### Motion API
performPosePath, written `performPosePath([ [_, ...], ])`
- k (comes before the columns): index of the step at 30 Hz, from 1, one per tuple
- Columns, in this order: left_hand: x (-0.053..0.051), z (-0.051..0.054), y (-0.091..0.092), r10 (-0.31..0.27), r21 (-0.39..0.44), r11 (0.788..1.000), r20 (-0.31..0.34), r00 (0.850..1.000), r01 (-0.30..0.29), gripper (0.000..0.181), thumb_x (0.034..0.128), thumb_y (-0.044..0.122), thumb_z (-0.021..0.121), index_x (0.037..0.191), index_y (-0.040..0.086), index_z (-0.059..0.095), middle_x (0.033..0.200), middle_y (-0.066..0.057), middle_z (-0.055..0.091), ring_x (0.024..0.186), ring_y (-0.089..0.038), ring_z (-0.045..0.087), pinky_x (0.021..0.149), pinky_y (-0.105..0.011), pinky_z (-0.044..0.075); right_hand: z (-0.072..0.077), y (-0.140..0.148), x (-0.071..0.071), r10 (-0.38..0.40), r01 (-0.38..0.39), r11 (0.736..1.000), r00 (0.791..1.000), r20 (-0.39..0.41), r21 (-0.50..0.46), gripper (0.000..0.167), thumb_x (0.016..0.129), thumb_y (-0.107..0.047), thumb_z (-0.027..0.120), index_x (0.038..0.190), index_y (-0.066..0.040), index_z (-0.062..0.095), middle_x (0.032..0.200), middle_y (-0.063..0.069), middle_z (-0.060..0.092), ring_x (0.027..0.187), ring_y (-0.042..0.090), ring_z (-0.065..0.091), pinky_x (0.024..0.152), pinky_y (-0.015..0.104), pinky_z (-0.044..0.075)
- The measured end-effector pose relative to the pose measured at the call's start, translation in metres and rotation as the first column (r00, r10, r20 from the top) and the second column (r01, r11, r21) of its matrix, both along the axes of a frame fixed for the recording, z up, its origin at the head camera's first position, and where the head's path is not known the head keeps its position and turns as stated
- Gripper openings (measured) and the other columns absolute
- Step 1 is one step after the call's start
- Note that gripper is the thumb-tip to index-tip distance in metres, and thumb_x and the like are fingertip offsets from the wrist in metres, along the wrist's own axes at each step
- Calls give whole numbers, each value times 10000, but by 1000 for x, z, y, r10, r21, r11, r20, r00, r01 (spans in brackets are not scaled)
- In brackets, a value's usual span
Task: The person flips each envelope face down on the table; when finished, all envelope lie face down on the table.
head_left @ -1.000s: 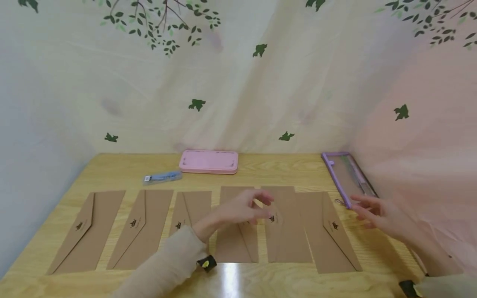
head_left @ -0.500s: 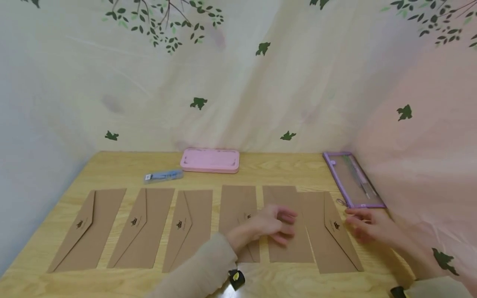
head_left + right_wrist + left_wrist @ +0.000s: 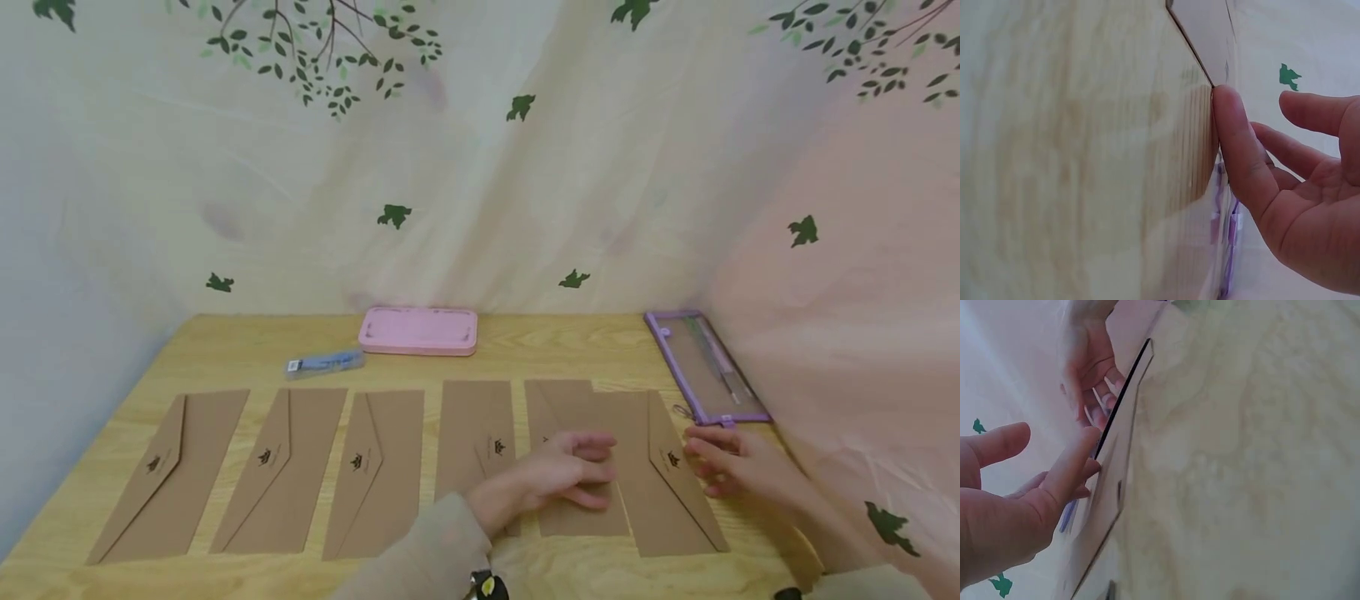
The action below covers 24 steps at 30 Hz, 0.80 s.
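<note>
Several brown paper envelopes lie in a row on the wooden table, their flaps marked with a small dark crown. Over the second envelope from the right point(image 3: 581, 517) reaches my left hand point(image 3: 551, 475), its loosely extended fingertips at the left side of the rightmost envelope point(image 3: 652, 508). My right hand point(image 3: 750, 467) is at that envelope's right edge, fingers extended. In the right wrist view, a fingertip of the right hand point(image 3: 1297, 206) touches the envelope's edge point(image 3: 1200, 31). The left wrist view has the left hand point(image 3: 1016, 519) beside the envelope point(image 3: 1100, 519), neither hand gripping anything.
Behind the right hand lies a clear zip pouch with a purple border point(image 3: 678, 375), pens inside. A pink case point(image 3: 418, 331) and a blue packaged item point(image 3: 324, 363) lie at the back. A leaf-printed curtain point(image 3: 465, 167) surrounds the table point(image 3: 570, 342).
My left hand has moved right and down, from over the middle envelopes to the rightmost one. The right hand has come down and left from the pouch's corner to that envelope's right edge.
</note>
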<state>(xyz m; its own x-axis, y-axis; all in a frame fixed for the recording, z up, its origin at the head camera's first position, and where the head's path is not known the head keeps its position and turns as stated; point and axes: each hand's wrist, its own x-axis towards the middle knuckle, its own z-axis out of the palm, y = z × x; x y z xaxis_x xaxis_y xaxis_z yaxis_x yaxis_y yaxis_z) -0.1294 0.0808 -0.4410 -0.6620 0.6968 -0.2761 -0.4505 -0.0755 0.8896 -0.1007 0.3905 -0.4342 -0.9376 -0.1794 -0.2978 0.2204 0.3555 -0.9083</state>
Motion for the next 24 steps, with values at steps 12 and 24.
performPosePath([
  [12,7,1,14,-30,16,999,3,1000,30,536,956,-46,577,1478,-6,463,1538,-259,379,1284,-395,528,936,-519,550,3,9,2,11,-7,998,997,77,-56,628,1081,-224,520,1488,161,237,1172,-22,669,965,200,680,824,441,604],
  [24,8,7,18,7,39,999,45,999,-9,537,963,12,597,1474,-43,440,1430,-255,487,1303,-419,508,972,-499,533,4,12,4,15,-4,994,995,103,-108,550,1072,-179,536,1443,167,323,1078,-54,709,905,186,698,788,426,612],
])
